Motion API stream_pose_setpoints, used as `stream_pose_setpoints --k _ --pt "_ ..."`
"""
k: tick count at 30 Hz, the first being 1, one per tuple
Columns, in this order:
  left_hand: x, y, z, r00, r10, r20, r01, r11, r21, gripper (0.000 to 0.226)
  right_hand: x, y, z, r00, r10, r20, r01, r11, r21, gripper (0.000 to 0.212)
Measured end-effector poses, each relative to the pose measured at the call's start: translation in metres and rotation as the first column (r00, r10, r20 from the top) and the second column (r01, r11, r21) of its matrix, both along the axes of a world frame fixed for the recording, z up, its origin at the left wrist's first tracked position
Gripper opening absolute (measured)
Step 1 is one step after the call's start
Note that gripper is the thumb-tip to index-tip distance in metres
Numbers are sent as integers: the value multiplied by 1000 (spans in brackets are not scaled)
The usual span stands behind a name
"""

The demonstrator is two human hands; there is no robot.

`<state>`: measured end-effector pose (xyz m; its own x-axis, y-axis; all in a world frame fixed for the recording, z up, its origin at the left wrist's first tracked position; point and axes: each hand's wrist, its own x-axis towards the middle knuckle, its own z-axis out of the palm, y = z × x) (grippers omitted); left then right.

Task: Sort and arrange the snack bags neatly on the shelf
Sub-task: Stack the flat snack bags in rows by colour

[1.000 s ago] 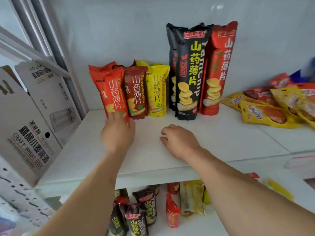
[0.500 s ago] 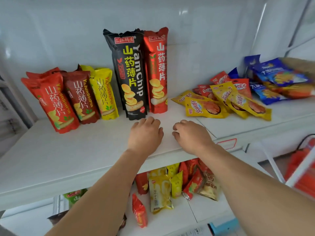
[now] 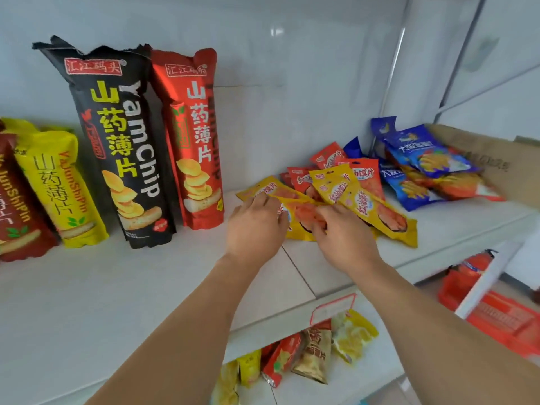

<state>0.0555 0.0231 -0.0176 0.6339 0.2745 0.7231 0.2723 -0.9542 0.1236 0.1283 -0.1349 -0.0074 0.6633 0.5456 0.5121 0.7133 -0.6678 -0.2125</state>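
Note:
A heap of flat snack bags lies on the white shelf (image 3: 146, 287), right of centre: yellow bags (image 3: 365, 200) in front, red bags (image 3: 365, 173) behind, blue bags (image 3: 423, 153) farthest right. My left hand (image 3: 257, 226) and my right hand (image 3: 342, 238) both rest on the nearest yellow bag (image 3: 301, 210), fingers curled on it from either side. To the left, upright against the wall, stand a tall black yam chip bag (image 3: 125, 159), a tall red one (image 3: 195, 147), a shorter yellow one (image 3: 58, 185) and a dark red one (image 3: 14, 214).
A cardboard box (image 3: 496, 162) sits at the far right of the shelf behind the blue bags. A red-framed price label (image 3: 333, 308) hangs on the shelf's front edge. Several small bags (image 3: 312, 352) stand on the lower shelf. A red basket (image 3: 496, 317) is lower right.
My view has swung right along the shelf. Both hands left the bare shelf in front of the tall bags and moved right onto the heap of flat yellow bags.

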Motion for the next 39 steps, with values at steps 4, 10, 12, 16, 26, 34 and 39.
stream_pose_setpoints --k 4,10,12,16,26,34,39 --pt "43 -13 13 996 -19 -85 1 977 -213 32 46 -10 0 998 -63 -22 64 993 101 35" --pt "90 -51 14 950 42 -309 -112 971 -213 73 109 -38 -5 968 -173 -181 197 973 124 45" --pt "105 -62 16 890 70 -451 -163 972 -171 83 129 -47 -5 958 -162 -236 194 974 118 47" --pt "136 -78 11 850 69 -522 -191 965 -183 88 166 -63 -8 933 -151 -326 170 985 31 52" --pt "178 -104 5 870 147 -471 -365 834 -413 78 235 -72 -11 879 -3 -478 -4 1000 -14 70" --pt "172 -100 11 960 89 -265 -259 640 -724 62 239 -53 -12 806 83 -586 11 988 154 71" --pt "167 -96 14 987 46 -154 -152 577 -803 51 234 -44 -10 764 177 -620 1 961 276 57"
